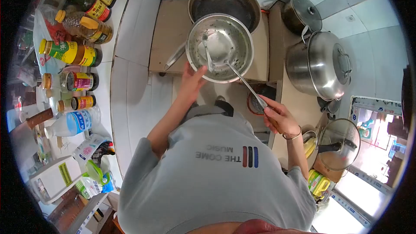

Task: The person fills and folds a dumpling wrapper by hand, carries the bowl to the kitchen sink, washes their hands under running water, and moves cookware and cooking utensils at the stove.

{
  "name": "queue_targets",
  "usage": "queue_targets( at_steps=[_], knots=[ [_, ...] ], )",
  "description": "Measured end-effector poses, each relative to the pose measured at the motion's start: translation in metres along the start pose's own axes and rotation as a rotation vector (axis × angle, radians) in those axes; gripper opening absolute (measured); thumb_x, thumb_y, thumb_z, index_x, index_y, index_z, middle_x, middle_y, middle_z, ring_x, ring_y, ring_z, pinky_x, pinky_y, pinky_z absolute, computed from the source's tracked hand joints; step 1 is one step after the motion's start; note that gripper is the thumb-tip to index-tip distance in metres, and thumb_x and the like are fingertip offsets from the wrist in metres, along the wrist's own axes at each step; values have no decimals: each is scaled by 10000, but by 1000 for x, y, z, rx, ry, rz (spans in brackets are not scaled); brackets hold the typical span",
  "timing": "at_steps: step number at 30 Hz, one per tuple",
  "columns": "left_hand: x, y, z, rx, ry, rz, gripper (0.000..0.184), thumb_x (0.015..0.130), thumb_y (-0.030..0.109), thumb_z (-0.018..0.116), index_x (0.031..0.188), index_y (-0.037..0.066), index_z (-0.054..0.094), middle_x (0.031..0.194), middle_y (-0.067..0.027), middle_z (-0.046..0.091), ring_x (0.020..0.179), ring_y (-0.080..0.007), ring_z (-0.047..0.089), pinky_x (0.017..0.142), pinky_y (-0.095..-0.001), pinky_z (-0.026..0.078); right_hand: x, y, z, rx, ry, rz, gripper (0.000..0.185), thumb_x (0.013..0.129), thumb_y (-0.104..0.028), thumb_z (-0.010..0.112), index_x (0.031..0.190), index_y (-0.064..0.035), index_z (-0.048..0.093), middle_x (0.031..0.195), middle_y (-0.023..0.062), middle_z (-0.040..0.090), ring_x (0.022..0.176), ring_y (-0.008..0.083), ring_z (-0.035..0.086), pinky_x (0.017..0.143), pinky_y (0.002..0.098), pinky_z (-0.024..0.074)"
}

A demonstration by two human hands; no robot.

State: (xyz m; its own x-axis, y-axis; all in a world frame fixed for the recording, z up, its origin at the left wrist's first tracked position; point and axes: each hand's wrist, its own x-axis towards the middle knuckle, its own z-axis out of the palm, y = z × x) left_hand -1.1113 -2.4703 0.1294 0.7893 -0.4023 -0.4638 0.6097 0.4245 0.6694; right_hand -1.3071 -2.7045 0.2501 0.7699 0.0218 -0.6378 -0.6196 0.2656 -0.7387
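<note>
A shiny steel bowl point(245, 45) is held up in front of me, its inside specked with small green bits. My left hand point(195, 78) grips its near rim, thumb toward the inside. My right hand point(277, 116) is closed round the end of a long-handled metal ladle point(245, 80), whose far end reaches into the bowl. A smaller spoon-like utensil point(208, 54) lies against the bowl's inner left side. Behind the bowl sits a dark-bottomed frying pan point(223, 2), partly covered by it. A metal handle point(175, 56) sticks out to the left.
Left, a white ledge carries several sauce bottles point(73, 53), a water bottle point(76, 121) and a white container point(54, 178). On the right counter stand a lidded steel pot point(305, 71), a darker lidded pot point(299, 15), a glass lid point(340, 141) and a yellow bottle point(320, 185).
</note>
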Motion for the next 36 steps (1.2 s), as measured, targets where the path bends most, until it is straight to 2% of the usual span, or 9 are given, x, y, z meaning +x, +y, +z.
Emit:
queue_targets(
  at_steps=[10,23,26,28,31,36],
  knots=[
    [13,-8,14,-96,-106,78,679,827,13,650,1365,151,260,1312,-80,417,1157,-243,504,903,-424,522,-15,-4,33,-189,115,18,475,951,-179,502,1411,-159,384,605,-13,508,422,56,431,400,210,376],
    [22,-14,31,-19,-121,31,675,812,14,668,1344,151,276,1278,-68,430,1122,-220,523,873,-412,534,-32,-3,53,-385,195,-88,519,922,-122,534,1416,-172,379,631,-1,540,465,76,497,453,250,450],
    [25,-17,29,-47,-130,27,639,823,19,661,1330,154,297,1258,-62,450,1102,-214,535,867,-411,538,-35,-5,58,-467,238,-92,534,899,-98,557,1404,-160,397,647,40,578,494,105,532,507,278,472],
    [29,-22,26,-108,-129,-12,602,828,21,659,1309,160,326,1228,-50,480,1089,-204,542,856,-405,543,-36,0,61,-641,328,-260,546,872,-86,581,1388,-139,412,660,100,597,536,160,570,577,306,487],
    [31,-26,26,-135,-133,-30,582,827,23,664,1292,173,348,1203,-32,503,1084,-194,547,845,-384,547,-41,-5,67,-701,365,-210,555,849,-74,597,1374,-128,425,681,143,606,578,212,596,621,321,490],
    [36,-25,34,-140,-131,-16,588,820,21,672,1286,199,361,1197,-12,511,1090,-177,546,822,-353,549,-45,-4,68,-754,380,-277,572,832,-60,609,1371,-126,428,692,154,610,589,250,608,619,322,494]
  ],
)
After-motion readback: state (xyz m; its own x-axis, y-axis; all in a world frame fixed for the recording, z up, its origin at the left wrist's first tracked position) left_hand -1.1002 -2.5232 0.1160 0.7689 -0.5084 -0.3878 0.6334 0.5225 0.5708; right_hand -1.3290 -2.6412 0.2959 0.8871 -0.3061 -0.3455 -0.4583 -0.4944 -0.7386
